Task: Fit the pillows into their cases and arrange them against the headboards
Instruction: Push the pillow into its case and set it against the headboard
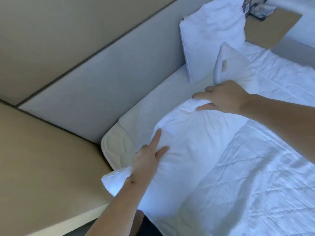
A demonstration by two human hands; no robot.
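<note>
A white pillow in its case [190, 143] lies on the bed near the padded headboard [105, 79]. My left hand [146, 160] grips its near-left end, index finger stretched along the top. My right hand [223, 97] pinches its far corner, where the fabric bunches under the fingers. Farther along the bed, a cased pillow [211, 36] leans upright against the headboard. A smaller pillow with a tan label [230, 65] stands in front of it, just beyond my right hand.
A white quilted duvet [265, 167] covers the bed to the right. The bare mattress corner [115, 147] shows at the left, beside a beige ledge [42, 159]. A brown bedside table [271, 26] with a dark object sits at the top right.
</note>
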